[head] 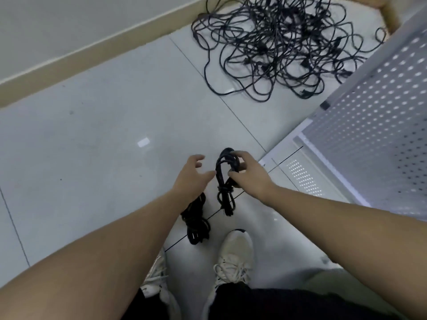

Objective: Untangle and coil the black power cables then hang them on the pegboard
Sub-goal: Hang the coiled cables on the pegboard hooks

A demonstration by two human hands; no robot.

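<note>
Black cables, white perforated pegboard, shoes prob. off-white.

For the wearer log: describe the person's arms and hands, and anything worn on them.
Both arms are bare along all that shows, with no sleeves in view. The left hand and right hand wear no gloves, and no rings, watch or wristband are visible. No markings show on either forearm. The picture is too soft to judge the nails.

Tangled cables on floor ahead, pegboard right, coiled bundle near shoes.
</note>
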